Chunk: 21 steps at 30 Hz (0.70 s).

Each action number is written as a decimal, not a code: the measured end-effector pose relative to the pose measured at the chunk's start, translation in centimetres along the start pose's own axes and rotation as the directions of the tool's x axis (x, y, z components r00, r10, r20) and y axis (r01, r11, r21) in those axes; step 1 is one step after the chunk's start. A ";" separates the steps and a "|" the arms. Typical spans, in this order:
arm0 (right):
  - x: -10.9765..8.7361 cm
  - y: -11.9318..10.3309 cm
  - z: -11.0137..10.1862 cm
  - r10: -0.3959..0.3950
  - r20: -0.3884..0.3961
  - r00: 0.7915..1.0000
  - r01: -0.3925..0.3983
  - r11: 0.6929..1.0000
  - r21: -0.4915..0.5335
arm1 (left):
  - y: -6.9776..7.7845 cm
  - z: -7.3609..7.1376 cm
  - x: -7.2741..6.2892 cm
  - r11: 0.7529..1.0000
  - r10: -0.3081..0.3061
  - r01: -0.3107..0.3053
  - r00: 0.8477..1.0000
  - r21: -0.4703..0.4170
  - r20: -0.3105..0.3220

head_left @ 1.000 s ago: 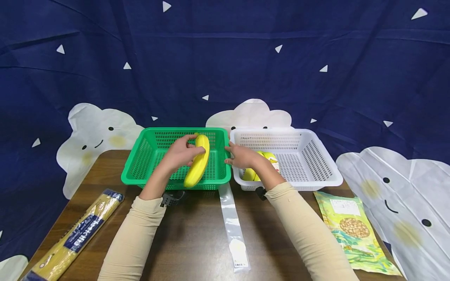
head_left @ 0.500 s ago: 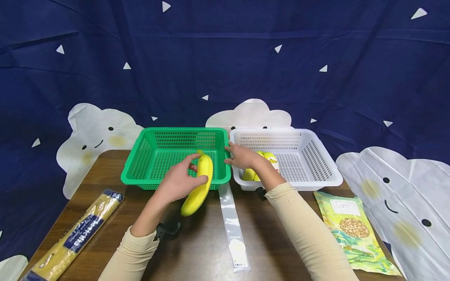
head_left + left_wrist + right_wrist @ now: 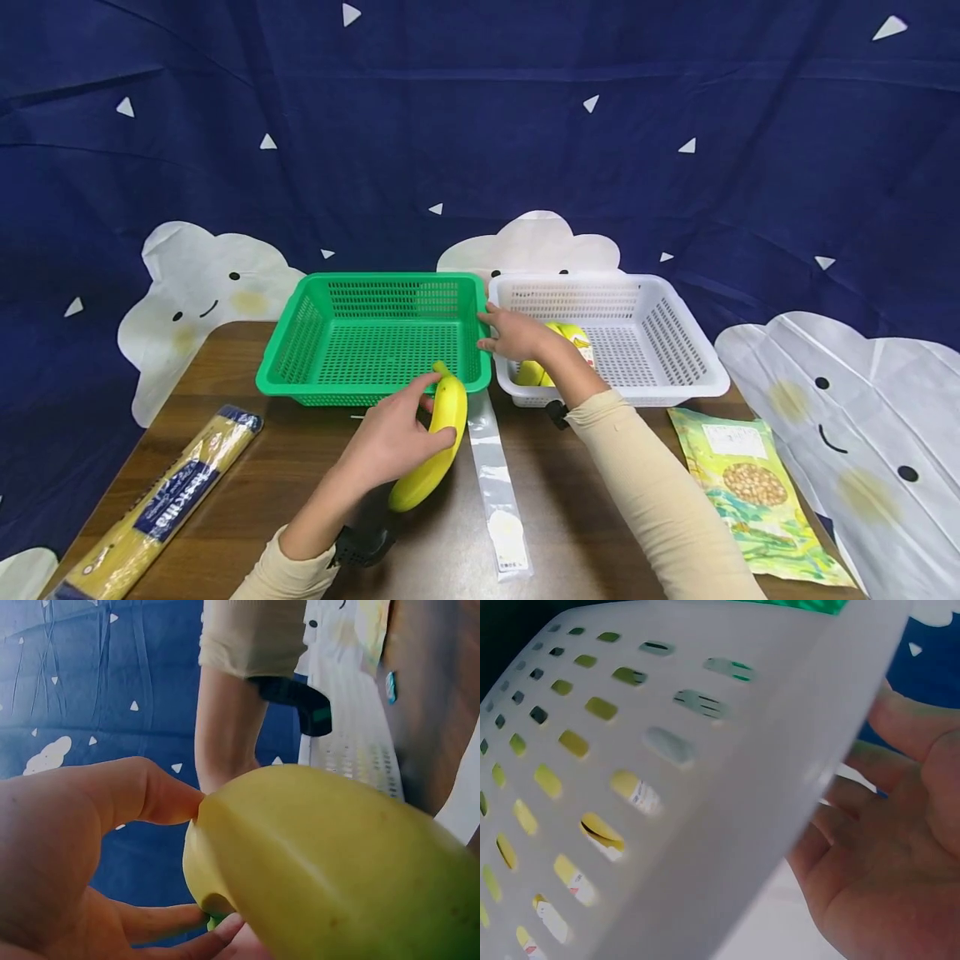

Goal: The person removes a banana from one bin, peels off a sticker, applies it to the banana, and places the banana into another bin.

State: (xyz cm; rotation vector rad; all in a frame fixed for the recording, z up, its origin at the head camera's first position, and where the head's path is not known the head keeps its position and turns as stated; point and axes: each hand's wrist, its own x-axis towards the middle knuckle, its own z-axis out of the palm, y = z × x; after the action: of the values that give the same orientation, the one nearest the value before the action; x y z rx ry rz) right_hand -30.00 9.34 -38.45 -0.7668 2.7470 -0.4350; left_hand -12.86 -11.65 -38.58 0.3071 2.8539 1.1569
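Note:
My left hand holds a yellow banana between thumb and fingers, over the table just in front of the green basket. In the left wrist view the banana fills the lower right, with the thumb pressed against it. The right hand reaches over the left end of the white basket, its extended fingertips at the green basket's right rim. Seen from the right wrist, that hand lies along the white basket's rim, fingers partly hidden behind it. Below its wrist, a yellow package lies inside the white basket.
A long pack of spaghetti lies at the table's left. On the right is a green-yellow bag picturing beans or nuts. A clear plastic strip runs down the table's middle. A dark blue curtain hangs behind.
My left hand has carried the banana out of the green basket, toward me and lower in view, to in front of its near rim. The right hand stays in place.

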 end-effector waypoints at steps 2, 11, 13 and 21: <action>0.0 -0.1 0.1 -0.001 0.002 1.000 0.001 1.000 0.009 | -0.3 0.4 -0.3 1.000 0.003 -0.003 1.000 0.001 0.013; 0.1 0.4 0.4 -0.006 -0.004 1.000 0.006 1.000 0.019 | -1.5 2.9 -1.4 0.999 0.002 -0.003 1.000 0.045 0.024; 0.1 0.5 0.4 -0.002 0.002 1.000 0.002 1.000 0.017 | -1.6 3.7 -1.6 0.998 0.004 -0.005 1.000 0.057 0.017; 0.1 0.5 0.2 0.006 0.009 1.000 -0.006 1.000 0.002 | -2.3 6.2 -1.9 0.997 -0.022 0.020 1.000 0.069 0.023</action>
State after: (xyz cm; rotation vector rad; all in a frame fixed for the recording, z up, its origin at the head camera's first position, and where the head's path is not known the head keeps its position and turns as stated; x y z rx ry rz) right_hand -30.24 9.64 -38.87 -0.7586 2.7397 -0.4323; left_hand -10.68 -9.36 -44.68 0.2907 2.8737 1.0465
